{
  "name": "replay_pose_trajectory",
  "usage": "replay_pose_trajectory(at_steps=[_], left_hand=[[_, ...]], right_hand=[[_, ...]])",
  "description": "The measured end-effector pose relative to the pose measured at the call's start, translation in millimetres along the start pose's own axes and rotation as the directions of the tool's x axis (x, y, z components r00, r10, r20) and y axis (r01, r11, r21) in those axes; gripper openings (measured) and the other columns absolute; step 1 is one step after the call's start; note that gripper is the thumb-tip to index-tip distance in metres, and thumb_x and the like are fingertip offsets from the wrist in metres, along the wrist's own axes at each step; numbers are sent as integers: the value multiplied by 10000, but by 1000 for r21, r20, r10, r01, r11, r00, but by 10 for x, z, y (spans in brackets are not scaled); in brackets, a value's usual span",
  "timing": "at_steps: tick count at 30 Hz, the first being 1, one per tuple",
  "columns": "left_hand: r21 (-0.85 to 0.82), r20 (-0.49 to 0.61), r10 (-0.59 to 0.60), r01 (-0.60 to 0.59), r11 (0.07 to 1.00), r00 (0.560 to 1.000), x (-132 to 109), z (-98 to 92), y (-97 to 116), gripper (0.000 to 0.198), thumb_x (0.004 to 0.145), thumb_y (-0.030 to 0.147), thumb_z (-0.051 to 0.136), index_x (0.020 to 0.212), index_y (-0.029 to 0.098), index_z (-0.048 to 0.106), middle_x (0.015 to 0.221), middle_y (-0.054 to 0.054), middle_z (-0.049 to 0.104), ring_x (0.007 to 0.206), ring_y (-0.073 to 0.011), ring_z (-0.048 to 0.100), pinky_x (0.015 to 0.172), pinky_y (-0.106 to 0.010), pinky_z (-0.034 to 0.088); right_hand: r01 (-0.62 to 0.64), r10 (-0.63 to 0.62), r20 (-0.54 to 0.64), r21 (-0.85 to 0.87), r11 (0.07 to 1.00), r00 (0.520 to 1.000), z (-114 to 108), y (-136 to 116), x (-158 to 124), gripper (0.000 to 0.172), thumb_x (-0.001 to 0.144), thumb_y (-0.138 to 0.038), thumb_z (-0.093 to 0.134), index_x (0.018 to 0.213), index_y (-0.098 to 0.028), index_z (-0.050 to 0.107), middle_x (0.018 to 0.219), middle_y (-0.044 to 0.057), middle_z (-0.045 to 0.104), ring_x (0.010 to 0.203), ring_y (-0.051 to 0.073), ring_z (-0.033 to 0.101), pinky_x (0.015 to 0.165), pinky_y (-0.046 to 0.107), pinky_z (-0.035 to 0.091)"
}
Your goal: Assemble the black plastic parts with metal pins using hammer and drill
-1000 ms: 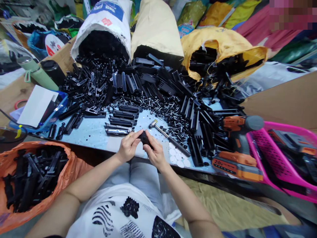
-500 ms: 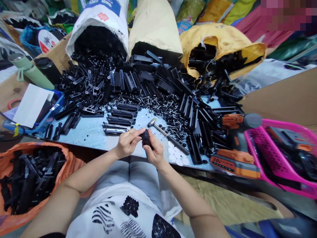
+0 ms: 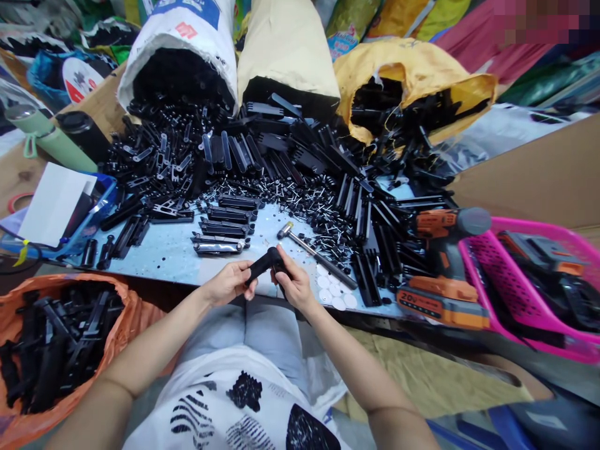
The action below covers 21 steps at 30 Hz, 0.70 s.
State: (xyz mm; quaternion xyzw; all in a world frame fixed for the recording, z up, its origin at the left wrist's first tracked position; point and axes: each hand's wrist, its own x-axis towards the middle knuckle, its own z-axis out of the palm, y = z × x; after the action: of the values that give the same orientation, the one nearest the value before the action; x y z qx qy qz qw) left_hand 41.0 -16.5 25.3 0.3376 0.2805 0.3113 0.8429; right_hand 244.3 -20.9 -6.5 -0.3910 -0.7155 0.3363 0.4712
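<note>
A black folding plastic piece [image 3: 262, 262], bent at an angle, is held over the table's front edge between my two hands. My left hand [image 3: 227, 282] pinches its left arm. My right hand [image 3: 297, 284] grips the right part, with the thumb pressed on it; that part is partly hidden by the fingers. Just beyond my hands lies a small hammer [image 3: 323, 257], its head toward the left. Several black assemblies [image 3: 224, 228] lie in a stacked row behind my left hand. White round discs [image 3: 334, 292] lie to the right of my right hand.
Loose pins [image 3: 285, 192] and heaped black parts [image 3: 173, 147] cover the back, below a white sack [image 3: 187, 31] and a yellow sack [image 3: 417, 59]. A cordless drill [image 3: 443, 269] and a pink basket [image 3: 509, 300] stand right. An orange bag [image 3: 135, 306] of black parts is at lower left.
The black piece has swung from an upright, compact pose to a bent one. My left hand has moved down and taken hold of its left arm. The view has shifted slightly.
</note>
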Motion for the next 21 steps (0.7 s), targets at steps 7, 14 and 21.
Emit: replay_pose_trajectory(at_steps=[7, 14, 21], left_hand=[[317, -165, 81, -24, 948, 983, 24, -50, -115, 556, 722, 511, 679, 1088, 110, 559, 727, -37, 636, 621, -130, 617, 587, -250, 489], [414, -523, 150, 96, 905, 839, -13, -71, -566, 516, 797, 546, 541, 1057, 103, 497, 769, -56, 635, 594, -151, 628, 534, -267, 503], [969, -235, 606, 231, 85, 760, -105, -62, -360, 383, 873, 381, 504, 1155, 124, 535, 982, -129, 625, 921, -260, 593, 811, -426, 475]], right_hand=[[10, 13, 149, -151, 988, 989, -112, -72, 58, 522, 926, -389, 433, 1410, -210, 357, 1002, 70, 623, 848, 150, 595, 781, 304, 498], [-28, 160, 203, -531, 847, 966, -504, 157, 378, 470, 902, -453, 451, 1304, -217, 507, 1183, 105, 591, 1076, 210, 548, 925, 385, 449], [-469, 315, -367, -802, 370, 875, -1889, 863, 1289, 452, 911, -341, 402, 1288, -110, 496, 1177, 178, 558, 1103, 279, 480, 940, 419, 380]])
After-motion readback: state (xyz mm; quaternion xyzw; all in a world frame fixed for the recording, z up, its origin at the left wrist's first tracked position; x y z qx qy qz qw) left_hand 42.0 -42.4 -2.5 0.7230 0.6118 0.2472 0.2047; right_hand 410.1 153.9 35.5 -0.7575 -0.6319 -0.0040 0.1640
